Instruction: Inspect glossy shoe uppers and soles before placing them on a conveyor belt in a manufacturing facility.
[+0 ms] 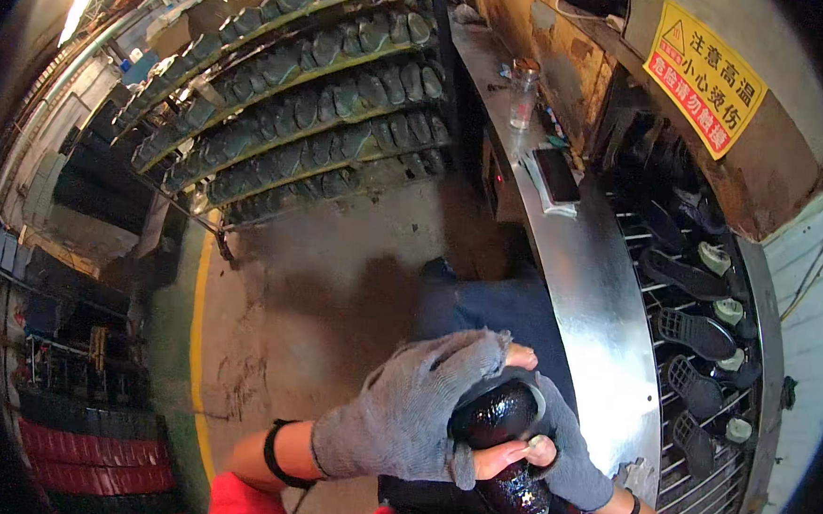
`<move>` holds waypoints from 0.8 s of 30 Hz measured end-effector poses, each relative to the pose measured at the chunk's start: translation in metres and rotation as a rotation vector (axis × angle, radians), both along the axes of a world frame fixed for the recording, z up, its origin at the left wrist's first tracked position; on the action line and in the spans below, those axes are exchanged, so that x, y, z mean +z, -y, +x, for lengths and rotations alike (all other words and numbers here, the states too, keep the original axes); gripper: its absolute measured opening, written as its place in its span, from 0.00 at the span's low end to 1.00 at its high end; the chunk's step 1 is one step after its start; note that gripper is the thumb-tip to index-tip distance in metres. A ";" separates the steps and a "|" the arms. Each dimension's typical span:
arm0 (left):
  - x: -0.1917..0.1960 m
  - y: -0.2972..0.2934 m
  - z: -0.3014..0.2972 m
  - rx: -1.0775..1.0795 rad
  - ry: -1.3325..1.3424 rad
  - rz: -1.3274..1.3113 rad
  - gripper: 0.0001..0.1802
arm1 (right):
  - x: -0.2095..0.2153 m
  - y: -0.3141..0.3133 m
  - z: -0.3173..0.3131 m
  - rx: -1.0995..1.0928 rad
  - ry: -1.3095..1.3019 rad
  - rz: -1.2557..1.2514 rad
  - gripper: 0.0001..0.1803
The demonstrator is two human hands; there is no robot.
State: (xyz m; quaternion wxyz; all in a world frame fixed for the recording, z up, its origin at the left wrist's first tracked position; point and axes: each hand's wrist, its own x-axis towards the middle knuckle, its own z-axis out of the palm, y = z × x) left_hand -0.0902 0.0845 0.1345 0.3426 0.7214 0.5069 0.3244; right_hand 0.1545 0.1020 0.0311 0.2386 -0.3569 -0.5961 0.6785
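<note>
Soles lie on the barred rack, right of the ledge.

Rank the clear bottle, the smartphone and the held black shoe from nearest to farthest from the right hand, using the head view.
From the right hand:
1. Held black shoe: in its grasp.
2. Smartphone: ahead, on the metal ledge.
3. Clear bottle: farther along that ledge, beyond the phone.
</note>
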 end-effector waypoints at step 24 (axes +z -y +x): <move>-0.016 -0.015 0.005 0.094 -0.100 0.163 0.41 | -0.017 -0.013 -0.002 -0.026 -0.075 0.004 0.53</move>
